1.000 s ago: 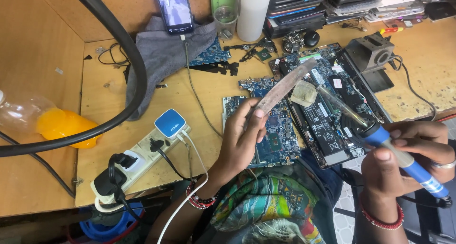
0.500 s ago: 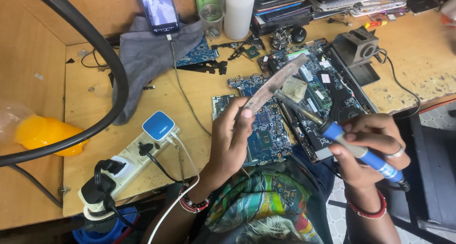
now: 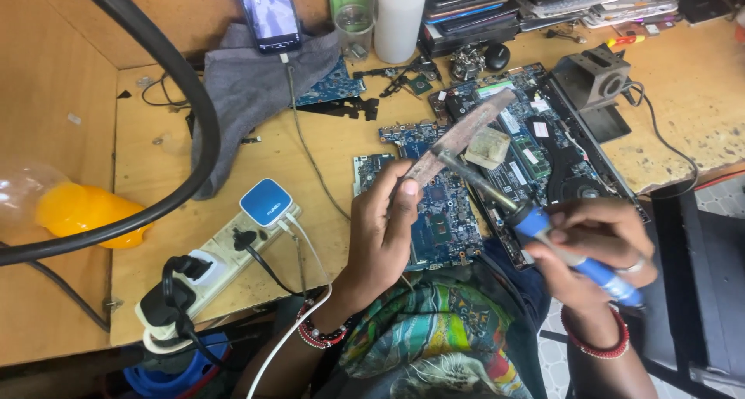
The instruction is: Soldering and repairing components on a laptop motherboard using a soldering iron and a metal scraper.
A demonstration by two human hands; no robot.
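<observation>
Over the middle of the wooden counter (image 3: 233,147), the left hand (image 3: 380,228) has its fingers wrapped around one end of a flat, rusty metal strip (image 3: 462,139) that slants up to the right above a blue circuit board (image 3: 434,205). The right hand (image 3: 594,244) has its fingers closed on the blue handle of a soldering iron (image 3: 543,224), whose metal tip meets the strip near its middle. Just beside that tip lies a pale, square block (image 3: 487,147) on an opened laptop base (image 3: 543,150). To the left, a white power strip (image 3: 209,271) carries a blue-and-white square adapter (image 3: 265,202) with a small white label. Farther left lies an orange plastic bottle (image 3: 81,213). A phone (image 3: 268,11) leans at the back above a grey cloth (image 3: 248,96).
</observation>
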